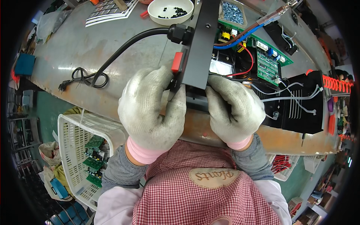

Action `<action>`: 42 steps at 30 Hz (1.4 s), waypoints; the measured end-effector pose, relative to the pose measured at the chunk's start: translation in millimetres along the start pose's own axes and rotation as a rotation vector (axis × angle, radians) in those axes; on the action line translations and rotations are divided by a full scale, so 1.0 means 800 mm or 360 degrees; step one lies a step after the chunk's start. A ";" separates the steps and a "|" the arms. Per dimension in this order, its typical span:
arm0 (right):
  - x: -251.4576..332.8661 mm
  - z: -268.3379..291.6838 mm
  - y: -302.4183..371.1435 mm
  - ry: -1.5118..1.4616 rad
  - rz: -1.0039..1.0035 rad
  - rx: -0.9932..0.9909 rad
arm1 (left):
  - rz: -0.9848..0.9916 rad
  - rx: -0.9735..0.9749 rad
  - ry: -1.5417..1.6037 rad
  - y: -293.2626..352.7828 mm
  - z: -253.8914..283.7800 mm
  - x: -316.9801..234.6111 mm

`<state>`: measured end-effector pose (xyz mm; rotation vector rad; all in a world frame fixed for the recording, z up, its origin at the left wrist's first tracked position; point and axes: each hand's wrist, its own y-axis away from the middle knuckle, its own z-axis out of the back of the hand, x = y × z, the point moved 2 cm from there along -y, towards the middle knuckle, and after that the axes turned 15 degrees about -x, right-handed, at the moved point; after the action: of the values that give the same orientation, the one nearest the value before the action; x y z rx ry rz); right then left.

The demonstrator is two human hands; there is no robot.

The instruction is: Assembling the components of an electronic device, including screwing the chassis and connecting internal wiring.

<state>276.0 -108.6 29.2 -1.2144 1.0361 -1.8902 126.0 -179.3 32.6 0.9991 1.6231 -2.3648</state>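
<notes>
Our left hand (152,103) pinches the metal panel (201,48); our right hand (238,107) curls, grip unclear. Cable gland (180,34) looks fitted; white leads (294,98) right of the panel, unplugged.

Black panel (201,48) cut off by top edge, tiny black pieces (179,12) indistinct

From afar I make out a red block (177,62) on a black panel (200,56) — green circuit board (268,67), blue wire (245,35) and brown wire (245,29) to its right; left glove (152,107) and right glove (236,105) dingy white — nearest, a red-and-white checked apron (176,198).
</notes>
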 end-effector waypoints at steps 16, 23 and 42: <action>0.011 -0.018 -0.003 0.0081 0.0032 0.0070 | -0.0098 0.0011 -0.0095 0.002 0.001 -0.005; -0.005 -0.009 -0.001 -0.0030 0.0119 0.0121 | 0.0183 0.0041 -0.0021 0.000 0.004 0.001; 0.004 -0.005 -0.027 0.0168 0.0244 0.0290 | -0.0195 0.0281 -0.0145 -0.010 0.004 0.004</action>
<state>268.9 -100.0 48.1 -0.9145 0.9592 -1.8989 118.6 -177.8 37.4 0.8264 1.5063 -2.6312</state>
